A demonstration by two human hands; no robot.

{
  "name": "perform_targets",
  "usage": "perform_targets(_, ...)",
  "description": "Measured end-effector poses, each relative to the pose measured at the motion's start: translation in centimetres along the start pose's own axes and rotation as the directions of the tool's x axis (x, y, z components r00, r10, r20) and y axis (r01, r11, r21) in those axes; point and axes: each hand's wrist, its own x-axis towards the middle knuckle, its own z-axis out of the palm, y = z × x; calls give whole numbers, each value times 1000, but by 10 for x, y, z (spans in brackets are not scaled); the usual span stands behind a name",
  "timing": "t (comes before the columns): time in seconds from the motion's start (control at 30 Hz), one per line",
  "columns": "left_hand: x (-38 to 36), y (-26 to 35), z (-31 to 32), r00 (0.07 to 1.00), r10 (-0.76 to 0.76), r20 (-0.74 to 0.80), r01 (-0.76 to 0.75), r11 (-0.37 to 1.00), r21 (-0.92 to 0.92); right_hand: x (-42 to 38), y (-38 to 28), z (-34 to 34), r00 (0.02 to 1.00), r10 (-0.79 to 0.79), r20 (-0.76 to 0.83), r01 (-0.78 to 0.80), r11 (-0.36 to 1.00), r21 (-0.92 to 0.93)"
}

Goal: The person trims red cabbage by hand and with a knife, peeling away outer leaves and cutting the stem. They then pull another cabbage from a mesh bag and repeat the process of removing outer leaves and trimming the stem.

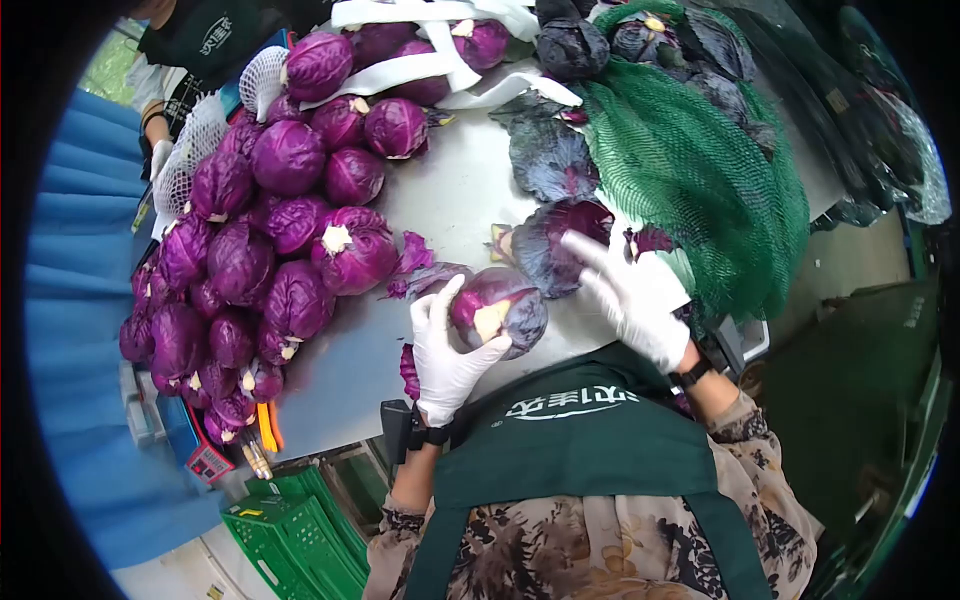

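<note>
A purple cabbage (498, 312) with its pale cut stem facing up is held in my left hand (450, 355), gloved in white, the fingers and thumb around its left side. My right hand (635, 305), also in a white glove, is to the right of that cabbage with its fingers apart and holds nothing. Just beyond my hands lies a darker cabbage (560, 245) with loose outer leaves. A torn purple leaf (412, 255) rests on the metal table (450, 190), left of the dark cabbage.
Many peeled purple cabbages (288, 158) are piled at the left. A green net (690, 170) with dark cabbages sits at the right, and white foam strips (400, 72) lie at the back. Green crates (295, 530) stand below the left edge. Another person (215, 40) is at the upper left.
</note>
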Motion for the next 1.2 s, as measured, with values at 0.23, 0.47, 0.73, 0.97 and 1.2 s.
perform_targets(0.23,6,10,13,998,-39,46,46,984,-172,-22,-11,32,979,-192,68,177,967,180)
perform_targets(0.47,7,15,12,997,-20,74,30,992,-127,-19,-17,29,970,-231,75,228,972,56)
perform_targets(0.73,9,23,11,996,-8,88,15,996,-85,-13,-26,26,964,-253,76,253,967,14)
perform_targets(0.97,10,20,14,997,40,62,-38,999,-30,-5,-38,32,982,-152,109,155,988,-18)
perform_targets(1.2,4,22,23,983,185,-11,-183,978,104,20,-17,36,958,-133,-255,172,976,134)
